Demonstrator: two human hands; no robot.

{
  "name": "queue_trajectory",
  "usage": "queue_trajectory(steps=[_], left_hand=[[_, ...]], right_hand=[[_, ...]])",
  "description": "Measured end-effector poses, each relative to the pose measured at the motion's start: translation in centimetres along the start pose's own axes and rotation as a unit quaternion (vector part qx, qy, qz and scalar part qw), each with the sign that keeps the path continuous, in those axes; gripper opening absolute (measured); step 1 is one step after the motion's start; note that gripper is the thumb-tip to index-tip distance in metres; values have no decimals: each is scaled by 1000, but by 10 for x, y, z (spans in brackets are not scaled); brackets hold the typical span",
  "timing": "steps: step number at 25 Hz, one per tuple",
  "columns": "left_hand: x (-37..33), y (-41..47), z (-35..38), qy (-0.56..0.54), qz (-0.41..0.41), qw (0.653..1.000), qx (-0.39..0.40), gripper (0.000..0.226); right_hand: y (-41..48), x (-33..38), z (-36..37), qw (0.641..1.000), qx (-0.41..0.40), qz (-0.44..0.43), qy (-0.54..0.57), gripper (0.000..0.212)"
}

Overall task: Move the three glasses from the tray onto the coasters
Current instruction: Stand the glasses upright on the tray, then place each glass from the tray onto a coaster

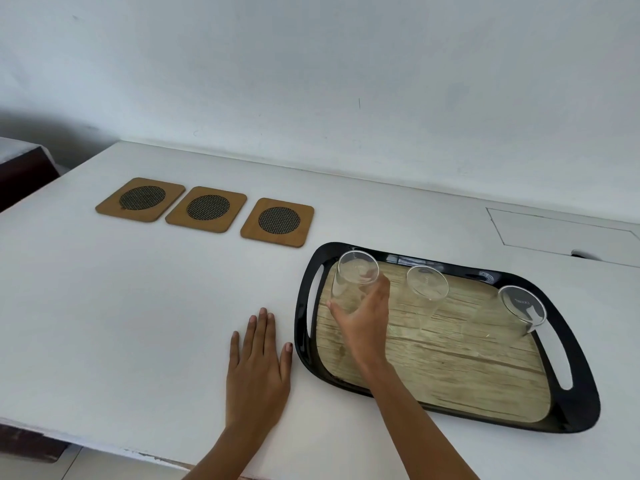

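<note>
The first glass (355, 282) is sitting at the left end of the tray (581, 407), upside down by the look of it, with the right hand (363, 320) wrapping around its near side, fingers curled onto the clear wall. Whether it is already lifting off the tray I cannot tell. The risk, as I judge it, is slipping: the wall is smooth, and a loose grasp could be letting it slide out on the way over the rim. It may also need turning over before landing. The second glass (427, 289) is standing just beside the hand, so a wide swing could be knocking it. The third glass (523, 310) is well apart, at the right end. The left hand (258, 368) is lying flat and spread on the table (138, 323), holding nothing, just left of the tray. The three coasters (207, 209) are waiting bare, farther left and back.
</note>
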State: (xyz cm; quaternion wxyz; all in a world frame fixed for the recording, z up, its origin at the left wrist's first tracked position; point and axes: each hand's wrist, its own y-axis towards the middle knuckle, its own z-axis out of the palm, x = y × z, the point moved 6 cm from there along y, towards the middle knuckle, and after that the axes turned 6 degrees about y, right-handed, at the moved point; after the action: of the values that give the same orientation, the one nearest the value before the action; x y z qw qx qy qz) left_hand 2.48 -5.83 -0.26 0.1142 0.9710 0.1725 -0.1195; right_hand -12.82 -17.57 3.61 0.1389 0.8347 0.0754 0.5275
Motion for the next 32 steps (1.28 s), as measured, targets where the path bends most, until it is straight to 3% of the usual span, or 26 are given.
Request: queue_trajectory(steps=[12, 16, 19, 27, 32], left_hand=[[0, 0, -1, 1, 6, 1000, -13, 81], [1, 0, 1, 1, -3, 1000, -5, 73], [1, 0, 3, 2, -7, 1000, 2, 69], [3, -1, 3, -7, -4, 1000, 3, 69], [12, 1, -2, -48, 5, 999, 10, 56]], right_hand=[[-4, -1, 4, 1000, 22, -10, -15, 88], [-13, 0, -2, 1000, 19, 12, -6, 97], [-26, 4, -12, 1000, -13, -4, -4, 92], [-52, -5, -16, 999, 27, 19, 30, 84], [-45, 1, -13, 999, 11, 10, 38, 81]])
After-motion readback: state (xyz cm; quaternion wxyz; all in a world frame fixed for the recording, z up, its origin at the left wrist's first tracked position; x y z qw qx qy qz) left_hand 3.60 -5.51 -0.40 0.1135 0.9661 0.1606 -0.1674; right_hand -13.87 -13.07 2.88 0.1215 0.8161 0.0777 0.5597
